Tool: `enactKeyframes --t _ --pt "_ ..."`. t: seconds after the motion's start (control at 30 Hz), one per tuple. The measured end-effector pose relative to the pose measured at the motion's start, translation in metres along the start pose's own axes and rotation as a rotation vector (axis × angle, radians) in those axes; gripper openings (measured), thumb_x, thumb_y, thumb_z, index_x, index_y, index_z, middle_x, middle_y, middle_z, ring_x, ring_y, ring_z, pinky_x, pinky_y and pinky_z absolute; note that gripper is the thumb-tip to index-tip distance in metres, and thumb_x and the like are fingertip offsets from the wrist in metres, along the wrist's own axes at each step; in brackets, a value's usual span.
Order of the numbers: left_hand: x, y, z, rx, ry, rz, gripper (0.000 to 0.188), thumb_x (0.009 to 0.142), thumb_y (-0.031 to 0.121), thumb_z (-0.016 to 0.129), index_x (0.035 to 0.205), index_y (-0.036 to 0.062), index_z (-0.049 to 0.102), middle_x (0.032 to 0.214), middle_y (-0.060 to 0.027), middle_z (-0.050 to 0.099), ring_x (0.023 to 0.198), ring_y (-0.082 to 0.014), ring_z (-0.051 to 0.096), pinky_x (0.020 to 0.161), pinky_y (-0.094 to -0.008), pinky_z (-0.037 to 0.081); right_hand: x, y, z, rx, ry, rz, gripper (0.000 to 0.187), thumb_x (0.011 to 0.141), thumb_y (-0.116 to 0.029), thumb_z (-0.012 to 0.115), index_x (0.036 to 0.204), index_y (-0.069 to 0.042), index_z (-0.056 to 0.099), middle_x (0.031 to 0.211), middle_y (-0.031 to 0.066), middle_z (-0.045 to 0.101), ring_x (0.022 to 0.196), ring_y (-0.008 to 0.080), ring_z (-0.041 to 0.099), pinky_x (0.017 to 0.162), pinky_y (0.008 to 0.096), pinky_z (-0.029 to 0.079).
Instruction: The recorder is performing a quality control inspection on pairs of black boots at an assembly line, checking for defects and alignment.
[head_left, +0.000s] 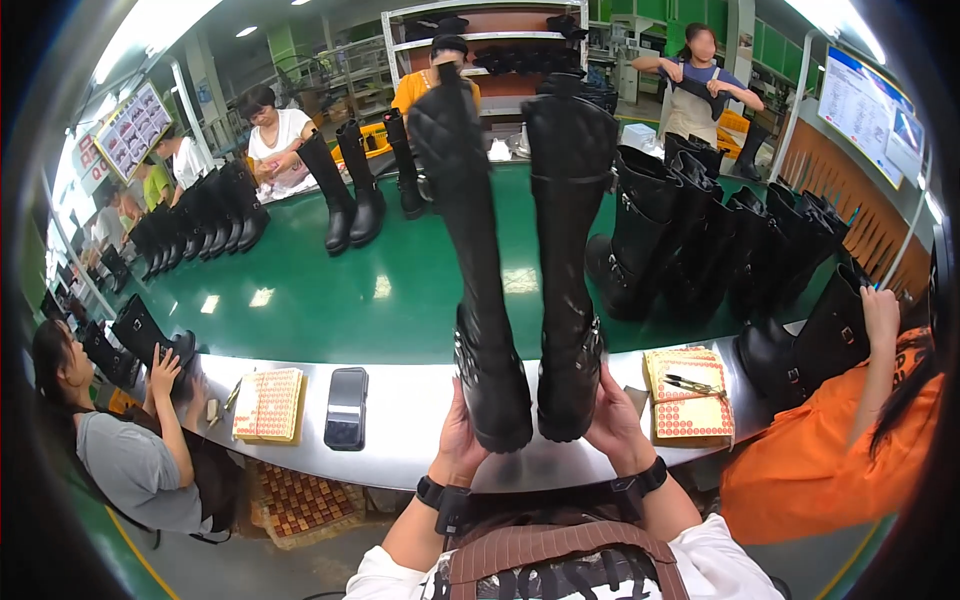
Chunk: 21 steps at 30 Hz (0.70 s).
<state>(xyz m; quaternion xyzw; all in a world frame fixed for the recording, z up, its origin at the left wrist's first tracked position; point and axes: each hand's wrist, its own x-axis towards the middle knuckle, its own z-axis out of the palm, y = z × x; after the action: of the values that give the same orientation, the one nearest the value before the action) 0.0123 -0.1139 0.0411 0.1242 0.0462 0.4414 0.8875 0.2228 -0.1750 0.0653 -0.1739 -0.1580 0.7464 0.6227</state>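
Note:
A pair of tall black boots is held up before me over the metal table edge, their shafts pointing away toward the green belt. My left hand point(461, 438) is closed around the foot end of the left boot point(474, 240). My right hand point(613, 424) grips the right boot point(566, 230) in the same way, low by its foot. The two boots stand side by side with a narrow gap between them. Buckles and straps show near their ankles and upper shafts. Some of my fingers are hidden behind the boots.
A black phone point(346, 408) and a sticker-sheet stack point(270, 405) lie left; another stack point(690, 395) with pens lies right. Black boots point(645, 230) crowd the green belt point(420, 290) at right, others at left. Co-workers sit close on both sides and across.

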Motion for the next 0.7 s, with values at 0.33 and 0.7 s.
enactKeyframes --t 0.33,0.7 --pt "-0.009 0.014 -0.002 0.113 0.213 0.251 0.060 0.093 0.055 0.048 0.137 0.0134 0.046 0.136 -0.0077 0.054 0.124 -0.0256 0.053 0.104 -0.0445 0.045 -0.009 0.003 0.004 -0.110 0.222 -0.172 0.047 0.094 -0.041 0.059 0.130 -0.011 0.050 0.123 0.0068 0.058 0.113 0.0206 0.057 0.098 0.0417 0.047" --pt "-0.012 0.013 0.004 0.235 0.233 0.264 0.065 0.093 0.054 0.050 0.143 0.0149 0.036 0.142 -0.0072 0.047 0.129 -0.0261 0.048 0.106 -0.0446 0.042 -0.009 0.004 0.020 -0.138 0.288 -0.251 0.052 0.092 -0.043 0.062 0.129 -0.009 0.051 0.125 0.0084 0.060 0.115 0.0235 0.057 0.098 0.0396 0.046"
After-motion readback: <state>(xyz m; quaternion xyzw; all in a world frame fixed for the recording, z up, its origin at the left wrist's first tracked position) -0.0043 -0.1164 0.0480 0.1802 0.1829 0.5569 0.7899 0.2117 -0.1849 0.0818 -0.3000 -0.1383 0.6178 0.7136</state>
